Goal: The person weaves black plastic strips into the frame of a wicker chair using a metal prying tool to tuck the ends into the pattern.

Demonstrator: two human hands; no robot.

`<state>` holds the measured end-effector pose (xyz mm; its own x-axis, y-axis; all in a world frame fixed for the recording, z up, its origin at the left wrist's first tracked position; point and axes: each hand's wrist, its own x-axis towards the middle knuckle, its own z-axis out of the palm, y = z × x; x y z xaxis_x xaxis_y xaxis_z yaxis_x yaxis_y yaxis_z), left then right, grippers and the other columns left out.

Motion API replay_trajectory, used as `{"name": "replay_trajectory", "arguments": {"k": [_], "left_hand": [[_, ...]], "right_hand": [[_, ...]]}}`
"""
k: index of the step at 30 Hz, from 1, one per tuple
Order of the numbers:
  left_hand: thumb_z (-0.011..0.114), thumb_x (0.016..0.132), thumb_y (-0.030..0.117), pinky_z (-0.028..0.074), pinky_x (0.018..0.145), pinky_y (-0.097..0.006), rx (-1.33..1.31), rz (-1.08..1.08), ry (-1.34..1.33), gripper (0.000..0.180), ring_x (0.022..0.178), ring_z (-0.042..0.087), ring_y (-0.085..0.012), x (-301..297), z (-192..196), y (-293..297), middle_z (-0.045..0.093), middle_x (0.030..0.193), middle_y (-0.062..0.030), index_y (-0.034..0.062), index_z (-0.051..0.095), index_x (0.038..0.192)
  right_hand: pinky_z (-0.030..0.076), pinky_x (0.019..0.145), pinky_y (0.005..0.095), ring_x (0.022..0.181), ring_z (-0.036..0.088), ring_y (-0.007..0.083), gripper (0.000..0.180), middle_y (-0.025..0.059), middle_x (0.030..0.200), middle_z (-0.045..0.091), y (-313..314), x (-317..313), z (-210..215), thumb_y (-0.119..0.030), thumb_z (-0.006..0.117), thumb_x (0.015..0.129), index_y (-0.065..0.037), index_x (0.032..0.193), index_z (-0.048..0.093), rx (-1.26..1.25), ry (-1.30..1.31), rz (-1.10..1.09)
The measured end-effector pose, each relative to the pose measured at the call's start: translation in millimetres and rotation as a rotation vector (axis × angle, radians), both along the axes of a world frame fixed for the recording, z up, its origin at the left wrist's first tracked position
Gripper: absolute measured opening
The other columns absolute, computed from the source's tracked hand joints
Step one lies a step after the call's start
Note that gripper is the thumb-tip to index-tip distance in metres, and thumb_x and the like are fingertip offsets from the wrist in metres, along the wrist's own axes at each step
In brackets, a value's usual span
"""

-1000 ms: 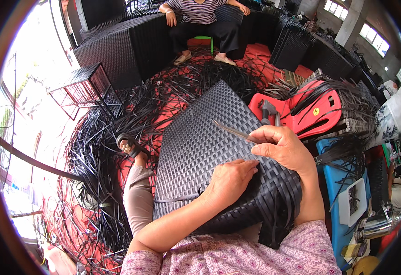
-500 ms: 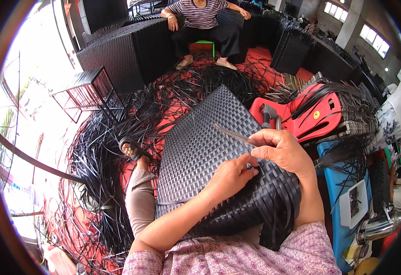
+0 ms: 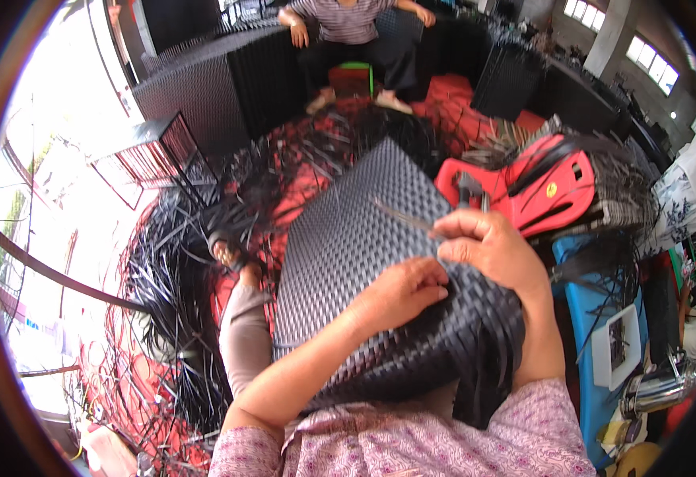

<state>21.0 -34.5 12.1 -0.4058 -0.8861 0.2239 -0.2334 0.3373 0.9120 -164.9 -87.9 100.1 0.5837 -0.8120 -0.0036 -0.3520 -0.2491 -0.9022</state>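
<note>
The thumb and fingers of the right hand (image 3: 493, 248) are pinched around a thin, curved, grey tapering tool (image 3: 405, 215), whereas those of the left hand (image 3: 400, 294) are loosely curled on the weave, anything gripped within them being indiscernible. Beneath both, directly before the torso, is set a broad black woven-strip piece (image 3: 340, 230), judged light, springy and slippery, best steadied by its folded near edge. Its top is glossy and closely chequered, with loose black strips (image 3: 478, 346) draped at the near right corner.

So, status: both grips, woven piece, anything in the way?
Right grip: holding thin pointed tool. Left grip: on black woven piece, hold unclear. Possible snag: loose strips at near-right corner.
</note>
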Motion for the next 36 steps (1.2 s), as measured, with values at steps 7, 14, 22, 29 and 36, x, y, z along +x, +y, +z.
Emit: {"name": "replay_trajectory", "arguments": {"k": [7,14,22,29,36], "left_hand": [[0.072,0.086,0.007,0.047,0.071,-0.026,-0.036,0.292,0.008,0.012,0.078,0.059,-0.0114,22,-2,40,0.060,0.084,-0.0027,0.0008,0.068,0.095],[0.072,0.088,0.019,0.050,0.069,-0.034,-0.014,0.263,-0.050,0.019,0.077,0.063,-0.0233,40,-10,48,0.061,0.084,-0.0094,0.0001,0.070,0.091],[0.075,0.086,0.017,0.049,0.074,-0.029,-0.022,0.307,-0.010,0.019,0.082,0.063,-0.0153,30,2,52,0.062,0.085,-0.0058,-0.0007,0.070,0.090],[0.072,0.086,0.014,0.047,0.066,-0.031,-0.028,0.277,-0.090,0.014,0.074,0.061,-0.0189,20,-7,44,0.059,0.084,-0.0079,0.0002,0.069,0.087],[0.072,0.085,0.015,0.046,0.064,-0.032,0.013,0.268,-0.076,0.016,0.071,0.059,-0.0198,10,-9,27,0.057,0.083,-0.0084,-0.0002,0.067,0.086]], "right_hand": [[0.047,0.073,0.0225,0.082,0.059,0.0060,0.031,0.0004,0.088,0.066,11,3,1,-0.017,0.074,0.087,0.003,0.110,0.069,-0.052,-0.009,-0.052],[0.041,0.066,0.0179,0.074,0.051,0.0010,0.029,-0.0036,0.094,0.067,5,8,1,-0.014,0.071,0.088,0.001,0.113,0.068,-0.050,-0.013,-0.024],[0.045,0.073,0.0208,0.082,0.056,0.0034,0.026,-0.0032,0.090,0.063,5,8,2,-0.014,0.074,0.088,0.001,0.109,0.070,-0.007,-0.051,-0.042],[0.041,0.067,0.0169,0.078,0.054,0.0016,0.031,-0.0014,0.097,0.069,6,8,2,-0.014,0.072,0.087,0.001,0.114,0.068,0.006,-0.028,-0.048],[0.046,0.072,0.0207,0.080,0.058,0.0039,0.028,-0.0023,0.088,0.066,3,5,-3,-0.014,0.074,0.088,0.001,0.112,0.069,0.128,-0.108,-0.050]]}}
